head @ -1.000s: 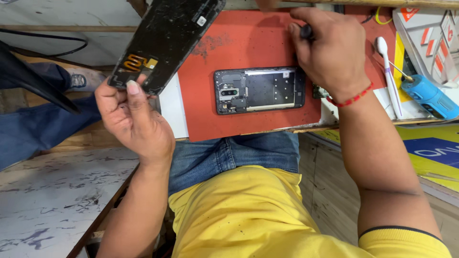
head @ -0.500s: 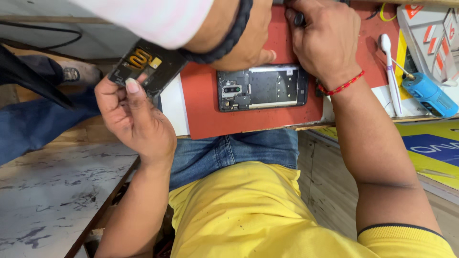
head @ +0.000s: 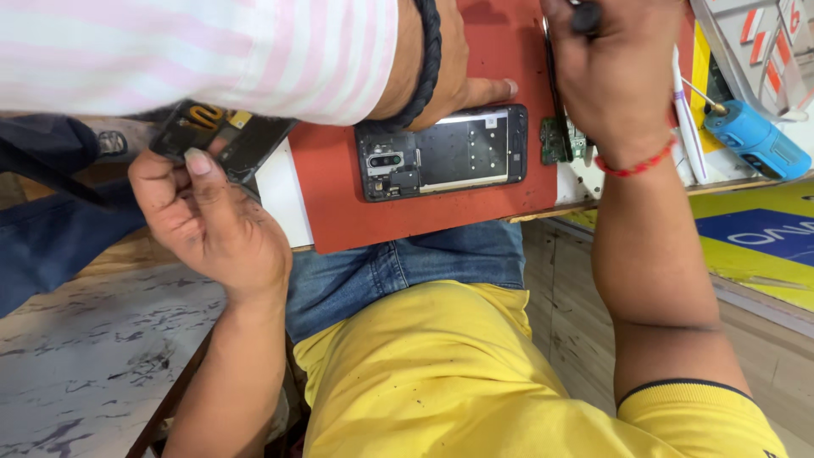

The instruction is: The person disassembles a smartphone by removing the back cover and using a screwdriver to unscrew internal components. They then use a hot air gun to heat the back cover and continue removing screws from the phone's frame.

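Head view, phone stripped down on a red work mat.

- Opened phone: lies flat on the mat near its front edge, back removed, camera module and inner frame exposed. Opening is done; the internals appear still in place.
- Back cover: dark panel, lifted clear of the phone and held off the mat's left edge, partly hidden by another person's sleeve.
- Left hand: curled around the cover's lower end, thumb pressed on its face, fingers closed behind it.
- Right hand: fist closed over a dark-handled tool at the mat's far right corner; the tip is hidden, so whether it touches anything cannot be told.
- Small green circuit board: just beside the phone's right end, at the mat's right edge.
- Co-worker's arm, pink-striped sleeve, dark braided wristband: reaches across the mat's far side, hand resting just above the phone.
- Blue electric screwdriver and white tool: to the right, off the mat.

Judged stage: disassembly partway, no reassembly seen.
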